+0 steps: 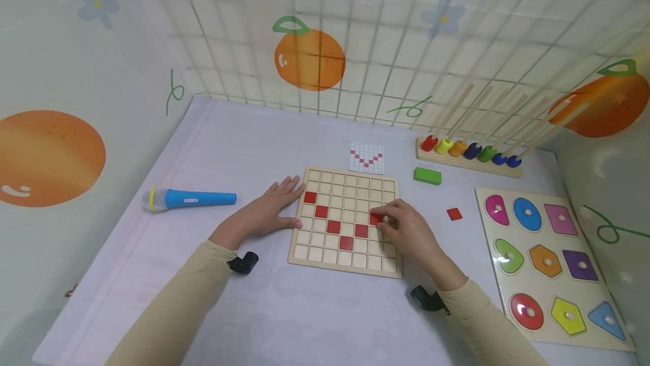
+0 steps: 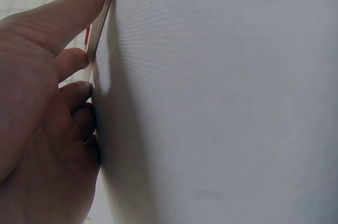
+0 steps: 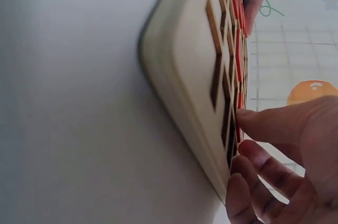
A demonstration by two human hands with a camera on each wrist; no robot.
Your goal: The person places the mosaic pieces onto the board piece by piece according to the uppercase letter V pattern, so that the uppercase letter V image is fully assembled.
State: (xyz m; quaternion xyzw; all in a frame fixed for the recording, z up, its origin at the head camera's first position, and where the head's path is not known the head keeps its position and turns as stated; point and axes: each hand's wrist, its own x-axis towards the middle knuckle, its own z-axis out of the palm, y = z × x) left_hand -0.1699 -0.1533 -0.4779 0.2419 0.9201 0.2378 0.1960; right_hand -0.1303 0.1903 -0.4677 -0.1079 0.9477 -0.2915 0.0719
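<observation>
A wooden grid board [image 1: 345, 273] lies flat on the table, with several red square tiles [image 1: 333, 226] set in its cells in a V-like line. My right hand [image 1: 408, 230] is over the board's right side, thumb and index finger pinching a red tile [image 1: 375, 219] at the upper right arm of the V. In the right wrist view, the thumb [image 3: 264, 122] presses close to the grid. My left hand [image 1: 266, 208] rests along the board's left edge with its fingers spread. The left wrist view shows the thumb [image 2: 79, 10] against that edge.
Behind the board lies a pattern card [image 1: 367, 157] showing a red V. To the right are a green block [image 1: 427, 176], a loose red tile [image 1: 454, 214], a peg stand with colored beads [image 1: 469, 157] and a shape puzzle [image 1: 545, 230]. A blue toy microphone [image 1: 200, 198] lies left.
</observation>
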